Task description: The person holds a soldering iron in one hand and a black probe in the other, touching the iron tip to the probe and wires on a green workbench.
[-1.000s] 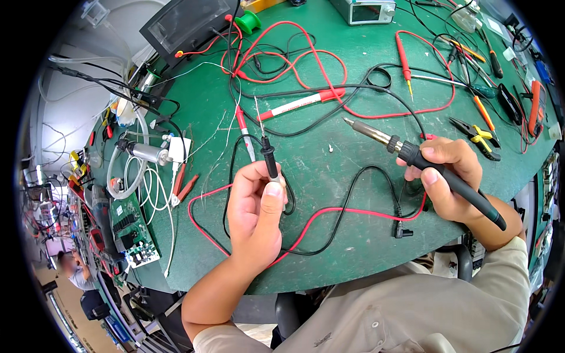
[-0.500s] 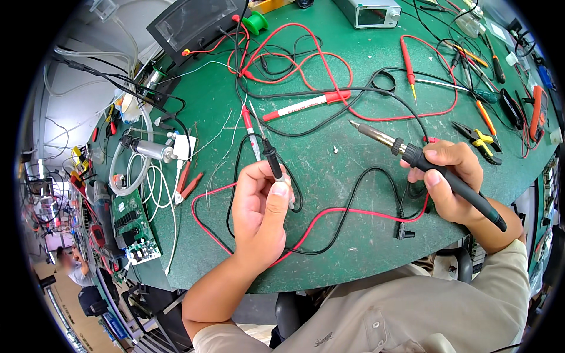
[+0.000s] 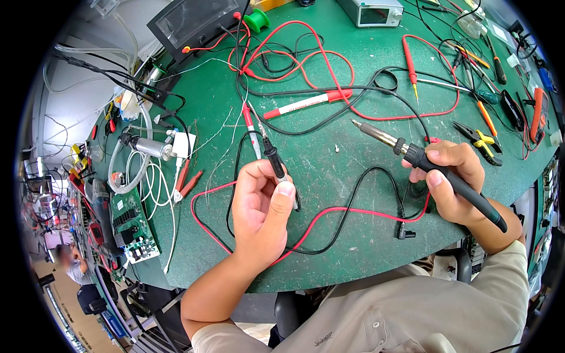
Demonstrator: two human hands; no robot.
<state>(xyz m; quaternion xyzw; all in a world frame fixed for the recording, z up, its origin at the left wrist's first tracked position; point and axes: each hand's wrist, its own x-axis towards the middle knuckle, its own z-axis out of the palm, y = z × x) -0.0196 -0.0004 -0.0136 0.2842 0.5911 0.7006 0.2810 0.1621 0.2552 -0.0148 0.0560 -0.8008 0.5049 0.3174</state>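
Black metal-tipped tool [image 3: 273,157] pinched in my left hand [image 3: 263,215], soldering iron [image 3: 416,157] gripped in my right hand [image 3: 452,179], both over the green bench [image 3: 318,182], so imo steady wrists and holding well behind the metal works best.

Hidden within the curled fingers of the left hand [image 3: 259,209]: part of the shaft of the black probe [image 3: 272,156]. Covered in part by fingers and thumb of the right hand [image 3: 456,194]: grip of the soldering iron [image 3: 415,155]. Cut off at the upper edge: dark panel [image 3: 191,29], grey instrument [image 3: 382,16]. Cut off below: beige shirt [image 3: 376,300]. Blurred: head of the distant person [image 3: 77,270]. Too small to read: print on the red-and-white marker [image 3: 306,104].
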